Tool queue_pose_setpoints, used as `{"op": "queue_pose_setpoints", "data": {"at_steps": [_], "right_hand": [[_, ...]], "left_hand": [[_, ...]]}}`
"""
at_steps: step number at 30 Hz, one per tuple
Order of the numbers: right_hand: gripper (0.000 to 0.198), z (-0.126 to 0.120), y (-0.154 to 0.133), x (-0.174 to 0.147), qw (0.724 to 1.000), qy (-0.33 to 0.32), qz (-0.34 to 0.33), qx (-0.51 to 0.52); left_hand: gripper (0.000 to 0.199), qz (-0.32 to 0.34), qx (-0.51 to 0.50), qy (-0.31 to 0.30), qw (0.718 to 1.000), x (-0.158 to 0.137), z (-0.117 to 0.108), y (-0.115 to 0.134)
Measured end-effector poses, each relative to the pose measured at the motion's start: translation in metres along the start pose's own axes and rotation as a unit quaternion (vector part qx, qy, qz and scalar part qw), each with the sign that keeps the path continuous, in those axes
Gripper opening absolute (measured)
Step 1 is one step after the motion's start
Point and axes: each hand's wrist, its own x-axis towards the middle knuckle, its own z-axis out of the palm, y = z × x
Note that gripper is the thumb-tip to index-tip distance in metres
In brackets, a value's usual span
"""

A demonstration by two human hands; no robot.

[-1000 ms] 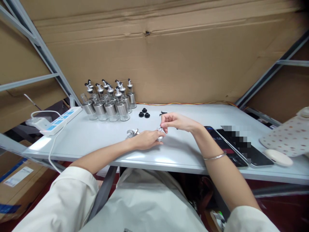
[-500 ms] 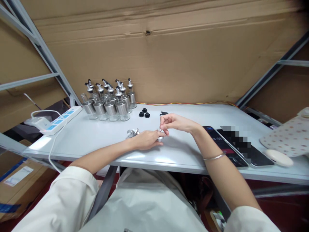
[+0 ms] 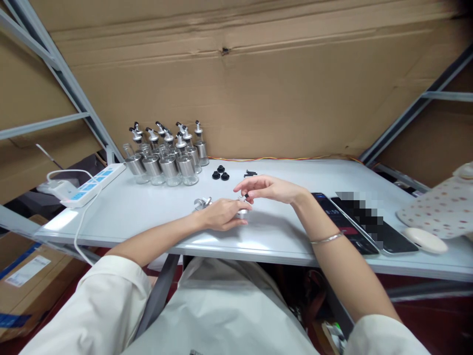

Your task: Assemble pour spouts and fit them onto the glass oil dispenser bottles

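The left hand grips a metal spout; the right hand curves above it, fingers parted. Nearer than both runs the table's front edge; a phone bounds the right hand's room rightward.

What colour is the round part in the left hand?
The round part is silver, best seen in the head view.

The grey table bears bottles toward its back left corner, a power strip along its left edge, three black stoppers nearer the back edge, metal spouts mid-table, and phones by the front edge, rightward.
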Motion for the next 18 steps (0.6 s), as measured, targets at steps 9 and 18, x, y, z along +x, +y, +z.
{"op": "queue_pose_setpoints", "data": {"at_steps": [9, 18], "right_hand": [[0.033, -0.0001, -0.0044, -0.0042, 0.997, -0.07, 0.021, -0.022], [0.033, -0.0044, -0.0018, -0.0038, 0.99, -0.13, -0.019, -0.056]], "left_hand": [[0.031, 0.037, 0.017, 0.001, 0.999, -0.0005, 0.004, 0.0004], [0.032, 0.064, 0.054, -0.011, 0.996, -0.0005, 0.0054, -0.0011]]}}
